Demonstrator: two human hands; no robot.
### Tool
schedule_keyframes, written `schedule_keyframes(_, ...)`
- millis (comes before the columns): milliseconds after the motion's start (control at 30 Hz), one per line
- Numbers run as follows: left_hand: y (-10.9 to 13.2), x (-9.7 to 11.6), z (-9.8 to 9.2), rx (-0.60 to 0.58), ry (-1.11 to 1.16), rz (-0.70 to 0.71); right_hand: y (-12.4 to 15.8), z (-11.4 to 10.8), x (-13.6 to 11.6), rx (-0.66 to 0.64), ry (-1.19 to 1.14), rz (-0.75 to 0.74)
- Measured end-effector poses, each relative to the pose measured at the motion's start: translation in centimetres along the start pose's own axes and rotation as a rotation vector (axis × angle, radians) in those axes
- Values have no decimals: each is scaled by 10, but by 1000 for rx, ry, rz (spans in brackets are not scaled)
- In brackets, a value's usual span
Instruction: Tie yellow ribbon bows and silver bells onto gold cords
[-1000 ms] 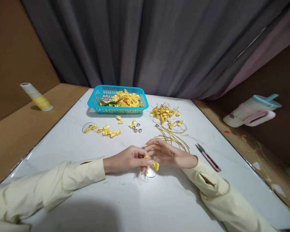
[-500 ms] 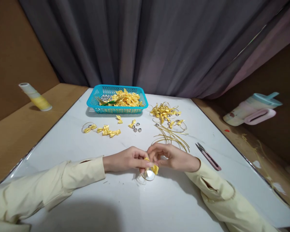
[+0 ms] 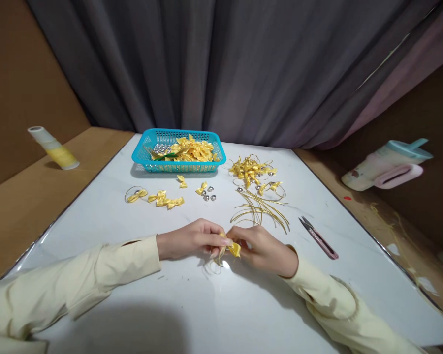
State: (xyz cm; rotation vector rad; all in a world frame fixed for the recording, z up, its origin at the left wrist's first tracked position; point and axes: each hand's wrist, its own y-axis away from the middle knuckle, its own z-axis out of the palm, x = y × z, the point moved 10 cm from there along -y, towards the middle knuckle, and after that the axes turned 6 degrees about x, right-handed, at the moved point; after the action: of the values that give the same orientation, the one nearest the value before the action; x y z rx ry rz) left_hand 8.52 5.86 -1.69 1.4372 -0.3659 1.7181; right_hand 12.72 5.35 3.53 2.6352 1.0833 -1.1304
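Note:
A yellow satin bow [image 3: 234, 249] with a thin gold cord looped below it is pinched between the thumb and fingers of my left hand [image 3: 201, 239]. Close against the bow's right side, my right hand [image 3: 264, 250] has its fingers curled in, with the fingertips partly hidden, so what they grip cannot be made out. Several cut gold cords [image 3: 260, 209] lie just beyond my right hand. Past my left hand are loose yellow bows [image 3: 166, 199] and small silver heart-shaped pieces [image 3: 207, 196].
A blue plastic basket [image 3: 179, 168] of bows and silver pieces stands at the back. To its right lies a pile of corded bows [image 3: 249, 169]. Pink thread snips [image 3: 319, 238] rest at the right. A tumbler [image 3: 376, 167] and a yellow-wrapped roll [image 3: 55, 150] flank the white table [image 3: 206, 314].
My right hand has turned and lowered, its fingers curling closer to the bow. The left hand has risen slightly with the bow, and the cord loop beneath looks smaller.

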Motion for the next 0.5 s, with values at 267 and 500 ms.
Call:
schedule_keyframes(267, -4, -5, -1, -14, 152, -60, -2, 1, -8, -68, 63, -85)
schedule_keyframes(500, -4, -7, -4, -4, 263, -61, -1, 3, 10, -69, -96, 145)
